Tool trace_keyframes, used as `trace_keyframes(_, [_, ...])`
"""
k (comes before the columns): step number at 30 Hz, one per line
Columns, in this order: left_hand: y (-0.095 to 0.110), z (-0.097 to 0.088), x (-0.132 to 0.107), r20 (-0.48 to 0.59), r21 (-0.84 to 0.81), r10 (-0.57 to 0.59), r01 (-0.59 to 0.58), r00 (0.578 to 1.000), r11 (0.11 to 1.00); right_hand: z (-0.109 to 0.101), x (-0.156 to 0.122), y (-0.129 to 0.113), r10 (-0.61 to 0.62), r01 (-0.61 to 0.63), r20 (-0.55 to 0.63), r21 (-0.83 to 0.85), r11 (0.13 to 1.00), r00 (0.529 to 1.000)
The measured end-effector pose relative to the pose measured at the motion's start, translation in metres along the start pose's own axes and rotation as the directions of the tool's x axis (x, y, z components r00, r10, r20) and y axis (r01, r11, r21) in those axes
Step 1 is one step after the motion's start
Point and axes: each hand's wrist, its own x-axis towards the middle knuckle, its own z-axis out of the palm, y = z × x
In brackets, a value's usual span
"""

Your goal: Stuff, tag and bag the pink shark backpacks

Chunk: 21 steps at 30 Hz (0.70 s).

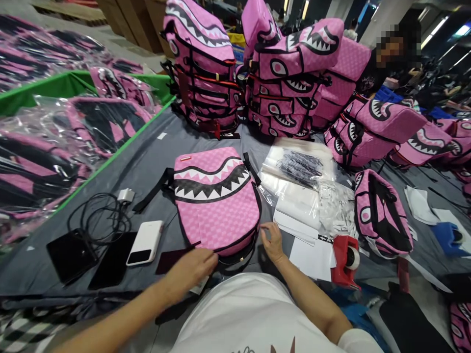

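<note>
Grey table bears a pink backpack, its red label unreadable.

Bright, even light from ceiling strips overhead; shadows are soft, the plastic bags glare, and the edges bend and blur.

Both bare forearms reach forward from the bottom of the view and angle toward each other. The left grip lies palm down, knuckles up, its fingers curled under so the tips are hidden. The right grip, slightly farther out, has its wrist bent and its fingers drawn together, pointing forward.
</note>
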Motion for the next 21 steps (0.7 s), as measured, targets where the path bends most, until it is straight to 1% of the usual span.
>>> trace_keyframes(2, [0.024, 0.021, 0.018, -0.014, -0.057, 0.035, -0.036, 0.999, 0.998, -0.004, -0.019, 0.006, -0.017, 0.018, 0.031, -0.016, 1.000, 0.999])
trace_keyframes(3, [0.035, 0.031, 0.028, -0.004, -0.071, 0.031, -0.032, 1.000, 0.997, -0.003, -0.028, 0.006, -0.055, 0.055, 0.069, -0.009, 0.998, 0.996])
trace_keyframes(4, [0.043, 0.039, 0.037, 0.003, -0.080, 0.020, -0.020, 1.000, 0.997, 0.001, -0.034, 0.004, -0.123, 0.125, 0.117, -0.008, 0.992, 0.985])
trace_keyframes(5, [0.049, 0.045, 0.044, 0.000, -0.093, 0.007, -0.007, 1.000, 0.996, 0.007, -0.039, 0.001, -0.211, 0.217, 0.175, -0.015, 0.976, 0.962])
trace_keyframes(6, [0.053, 0.049, 0.049, -0.010, -0.107, -0.006, 0.005, 1.000, 0.994, 0.013, -0.040, -0.002, -0.306, 0.322, 0.238, -0.032, 0.946, 0.922])
trace_keyframes(8, [0.054, 0.047, 0.052, -0.052, -0.134, -0.031, 0.024, 0.998, 0.991, 0.022, -0.035, -0.009, -0.449, 0.503, 0.347, -0.080, 0.861, 0.824])
trace_keyframes(9, [0.053, 0.041, 0.050, -0.079, -0.146, -0.043, 0.032, 0.996, 0.989, 0.023, -0.028, -0.013, -0.480, 0.551, 0.375, -0.106, 0.827, 0.793])
trace_keyframes(10, [0.051, 0.032, 0.047, -0.106, -0.155, -0.055, 0.039, 0.993, 0.987, 0.022, -0.018, -0.018, -0.497, 0.575, 0.383, -0.118, 0.809, 0.779])
trace_keyframes(11, [0.048, 0.019, 0.043, -0.130, -0.159, -0.065, 0.044, 0.989, 0.986, 0.017, -0.004, -0.024, -0.521, 0.597, 0.385, -0.108, 0.795, 0.762])
trace_keyframes(13, [0.044, -0.018, 0.034, -0.202, -0.202, -0.062, 0.021, 0.977, 0.979, -0.002, 0.032, -0.039, -0.607, 0.661, 0.370, -0.028, 0.750, 0.704])
trace_keyframes(14, [0.043, -0.042, 0.031, -0.248, -0.239, -0.053, -0.008, 0.967, 0.971, -0.016, 0.055, -0.048, -0.656, 0.696, 0.362, 0.028, 0.718, 0.662])
trace_keyframes(15, [0.043, -0.068, 0.028, -0.317, -0.312, -0.040, -0.065, 0.948, 0.948, -0.032, 0.079, -0.057, -0.697, 0.719, 0.331, 0.071, 0.691, 0.637])
trace_keyframes(16, [0.045, -0.096, 0.026, -0.402, -0.384, -0.043, -0.126, 0.915, 0.915, -0.049, 0.105, -0.066, -0.725, 0.734, 0.320, 0.115, 0.669, 0.610])
trace_keyframes(17, [0.048, -0.124, 0.024, -0.438, -0.457, -0.059, -0.165, 0.897, 0.874, -0.066, 0.130, -0.073, -0.721, 0.716, 0.298, 0.147, 0.682, 0.626])
trace_keyframes(18, [0.052, -0.151, 0.023, -0.466, -0.542, -0.124, -0.172, 0.876, 0.823, -0.083, 0.154, -0.078, -0.696, 0.675, 0.259, 0.178, 0.716, 0.670])
trace_keyframes(20, [0.062, -0.199, 0.020, -0.466, -0.697, -0.290, -0.145, 0.836, 0.703, -0.111, 0.191, -0.080, -0.585, 0.541, 0.161, 0.249, 0.803, 0.795])
trace_keyframes(21, [0.066, -0.217, 0.019, -0.442, -0.757, -0.354, -0.131, 0.824, 0.640, -0.122, 0.202, -0.079, -0.512, 0.462, 0.120, 0.297, 0.836, 0.850])
